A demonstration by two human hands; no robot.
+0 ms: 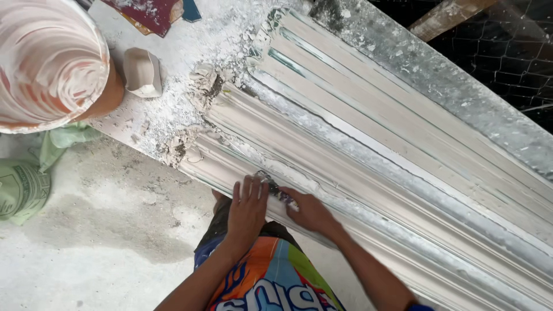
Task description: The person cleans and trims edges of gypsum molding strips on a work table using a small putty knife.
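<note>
Bright, even daylight, soft shadows; top-right dark, slight motion blur w/ edge distortion.

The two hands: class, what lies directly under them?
Left hand and right hand press on a long white ridged moulding, gripping a small dark tool; its working end is covered.

Plaster-smeared bucket at the workbench's upper-left end, small white folded cup just beside it on the bench's dusty top, green sack on the floor below, wire mesh beyond the bench's far edge.
</note>
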